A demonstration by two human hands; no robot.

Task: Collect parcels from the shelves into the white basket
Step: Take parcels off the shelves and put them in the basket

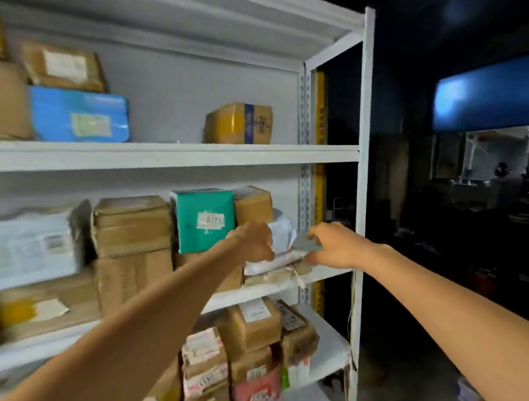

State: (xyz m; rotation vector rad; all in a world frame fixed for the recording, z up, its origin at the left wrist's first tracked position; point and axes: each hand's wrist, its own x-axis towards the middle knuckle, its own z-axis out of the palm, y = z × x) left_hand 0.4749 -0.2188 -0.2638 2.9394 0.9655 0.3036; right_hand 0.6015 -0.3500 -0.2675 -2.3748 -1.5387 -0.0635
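Two hands: the left hand [254,243] and the right hand [334,246] are stretched to the right end of the middle shelf [327,273], at the centre of the frame.
Left grip: the fingers are curled round the left edge of a white soft parcel [281,234], crumpled and plastic-wrapped.
Right grip: a grey flat packet [306,243], thin and smooth, is pinched between fingers above and thumb below; the detail is softened by blur.
Parcel position: the white soft parcel is held between both hands, just above a low stack of flat wrapped packets [277,274], near the perforated metal upright [304,184].
Neighbours: a teal box [204,220], rectangular with a white label, is stood just left of the left hand; a brown cardboard carton [253,204] is set behind.
Upper shelf: a glossy blue mailer [79,116] is seen at upper left, and a taped cardboard cube [238,124] at upper centre.
Lower shelf: taped cardboard boxes [252,326] are stacked at bottom centre.
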